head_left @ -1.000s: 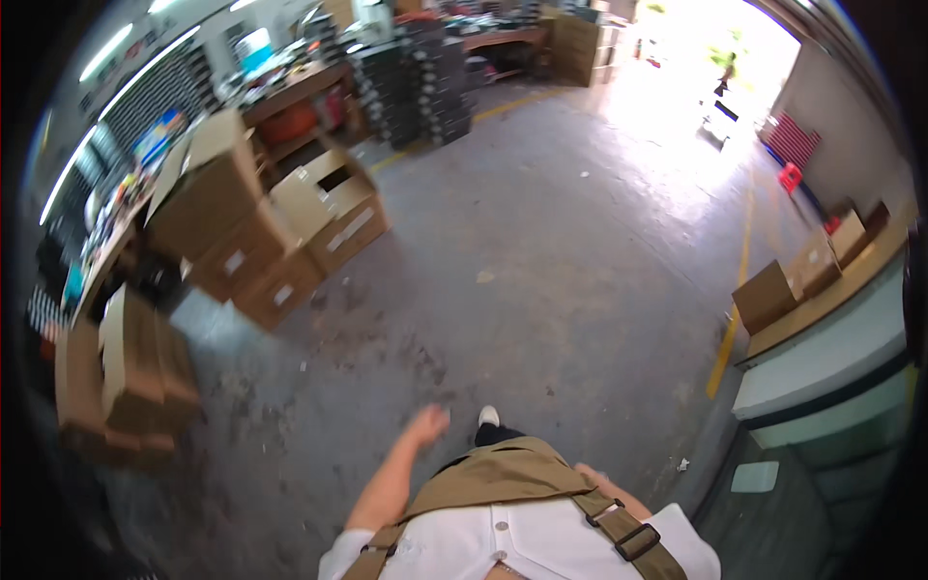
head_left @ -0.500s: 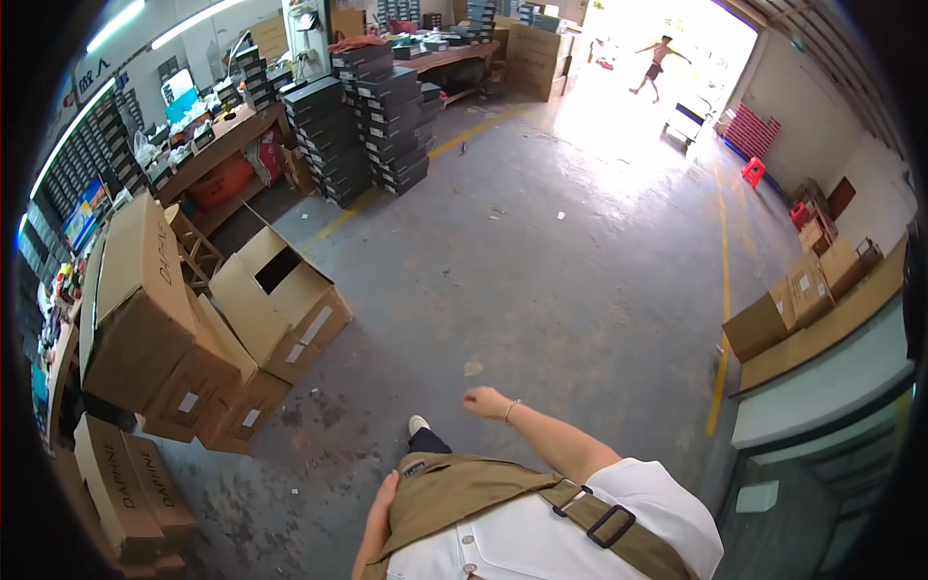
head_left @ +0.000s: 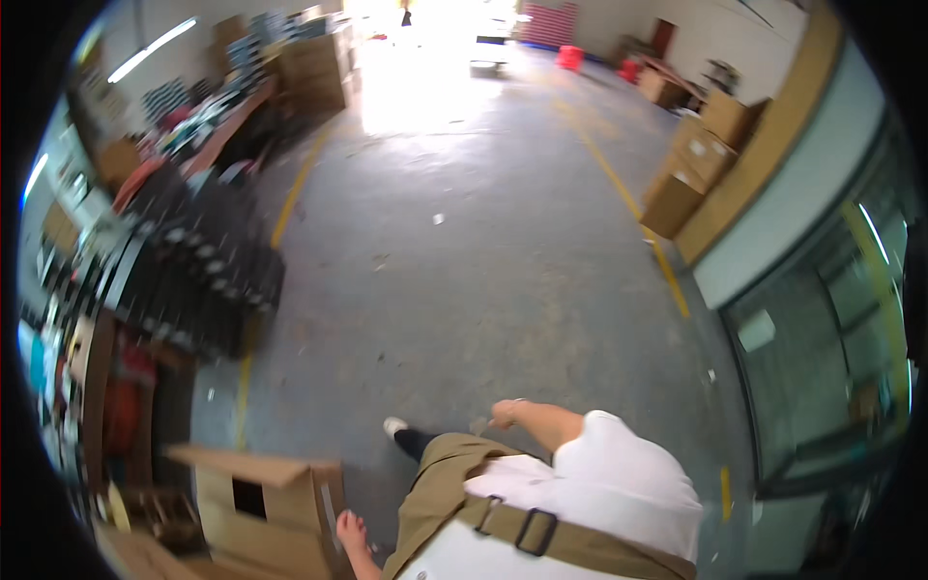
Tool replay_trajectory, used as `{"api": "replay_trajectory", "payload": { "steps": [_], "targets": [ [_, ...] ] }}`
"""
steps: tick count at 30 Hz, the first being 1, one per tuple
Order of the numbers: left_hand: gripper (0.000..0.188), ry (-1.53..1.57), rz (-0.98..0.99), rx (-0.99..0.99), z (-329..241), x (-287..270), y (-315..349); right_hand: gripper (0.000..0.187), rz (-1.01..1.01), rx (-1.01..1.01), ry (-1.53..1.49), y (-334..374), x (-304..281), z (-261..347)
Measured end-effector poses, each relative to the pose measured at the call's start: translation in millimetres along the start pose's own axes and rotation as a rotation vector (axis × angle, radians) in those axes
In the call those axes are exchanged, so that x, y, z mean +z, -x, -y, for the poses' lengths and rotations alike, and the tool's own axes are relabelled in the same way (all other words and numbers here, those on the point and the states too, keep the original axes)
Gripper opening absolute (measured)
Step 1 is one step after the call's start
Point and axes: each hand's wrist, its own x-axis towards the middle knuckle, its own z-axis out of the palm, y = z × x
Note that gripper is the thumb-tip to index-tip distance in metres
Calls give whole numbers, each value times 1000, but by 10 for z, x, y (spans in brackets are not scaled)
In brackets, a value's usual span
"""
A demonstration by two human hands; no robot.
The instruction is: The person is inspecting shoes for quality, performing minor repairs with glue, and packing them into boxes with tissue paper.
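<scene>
My left hand [head_left: 352, 531] hangs low beside an open cardboard box [head_left: 280, 503], close to its right side. Its fingers are curled in, with nothing seen in them. In front of my body, my right hand [head_left: 505, 414] swings above the floor, a band at the wrist. That hand is loosely fisted, slightly blurred, and appears to hold nothing. A brown apron [head_left: 440, 483] covers part of my white shirt [head_left: 633, 464]. One light shoe [head_left: 394, 426] shows on the concrete floor ahead.
Tall stacks of dark shoeboxes [head_left: 193, 261] stand at left, near a cluttered workbench [head_left: 227, 126]. Cardboard boxes [head_left: 691, 164] line the right wall, beyond a glass door [head_left: 822, 358]. A cart [head_left: 489, 58] and a red stool [head_left: 569, 58] are farther off.
I have moved forward and my view has turned left to right, so the shoebox stacks and open box sit lower and farther left. My left hand has come away from the apron.
</scene>
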Motion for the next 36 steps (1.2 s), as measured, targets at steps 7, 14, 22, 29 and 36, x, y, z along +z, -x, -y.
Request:
{"api": "replay_trajectory", "payload": {
  "steps": [7, 14, 22, 29, 36],
  "targets": [
    [26, -164, 219, -130, -1333, 307, -1101, 32, -243, -210, -149, -1267, -1347, 1330],
    [34, -34, 130, -158, -2376, -25, -2119, 26, -267, -401, -83, -2091, -2241, 3165],
    [44, -40, 161, -223, -3271, -921, -3531, 33, -55, -175, -93, -2713, -1994, 3780],
    [53, -21, 92, -292, -3863, -1721, -4276, 35, -161, -82, -320, -2869, -2609, 4889],
    [37, 180, -106, -238, -4323, -2352, -4810, 34, -78, -321, -118, -3830, -3114, 5562]
  ]
}}
